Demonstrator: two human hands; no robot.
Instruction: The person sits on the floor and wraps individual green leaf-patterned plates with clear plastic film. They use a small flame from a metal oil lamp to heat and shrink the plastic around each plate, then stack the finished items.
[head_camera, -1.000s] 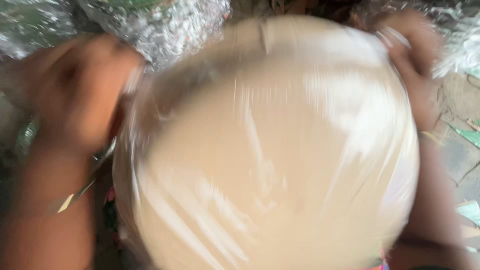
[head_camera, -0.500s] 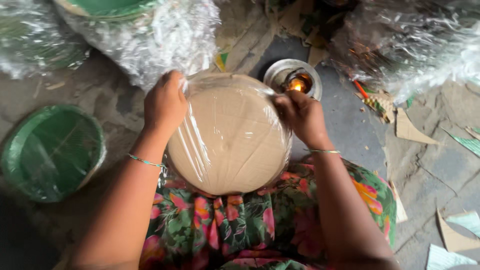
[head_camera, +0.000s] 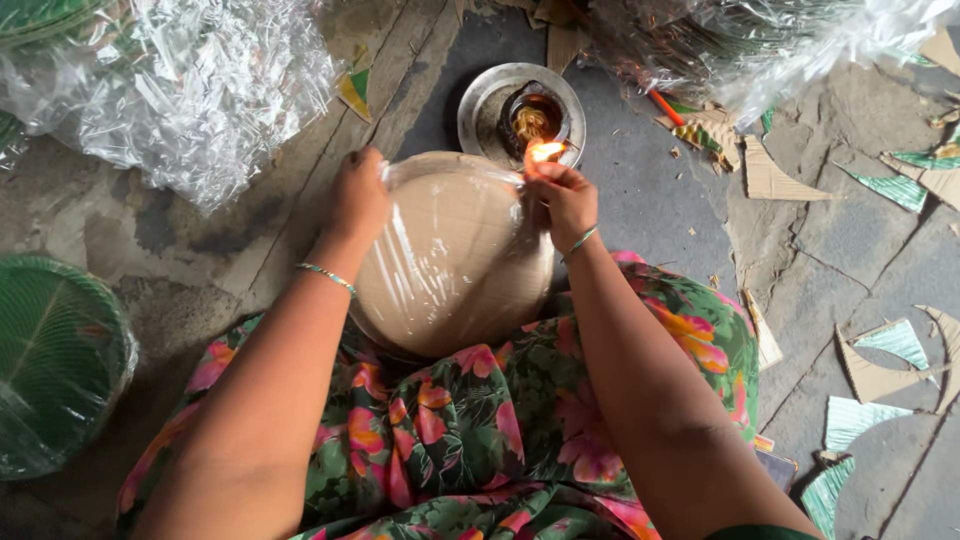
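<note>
Grey stone floor (head_camera: 650, 200), cracked and dusty, strewn with offcuts; the person sits on it, lap covered by a green cloth with pink and orange flowers (head_camera: 470, 430).

Item 1. Round stack of tan paper plates wrapped in clear plastic film (head_camera: 455, 255), resting tilted on the lap, undersides facing up, its far edge near the lamp.

Item 2. Left hand (head_camera: 358, 200), a thin green bangle at the wrist. Grip closed on the stack's upper left rim, fingers curled over the gathered film.

Item 3. Right hand (head_camera: 565, 200), a green bangle at the wrist. Grip narrow, fingertips pinching the film at the stack's upper right rim, right at the flame.

Item 4. Small dark oil lamp with a lit orange flame (head_camera: 535, 125), standing on a round grey metal dish (head_camera: 485, 105) just beyond the stack; the flame touches or nearly touches the pinched film.

Item 5. Heap of crumpled clear plastic sheeting (head_camera: 200, 90), far left.

Item 6. Stack of green leaf-patterned plates in clear film (head_camera: 55, 360), on the floor at the left edge, well apart from the hands.

Item 7. Scattered tan and green cardboard scraps (head_camera: 890, 350), to the right.
</note>
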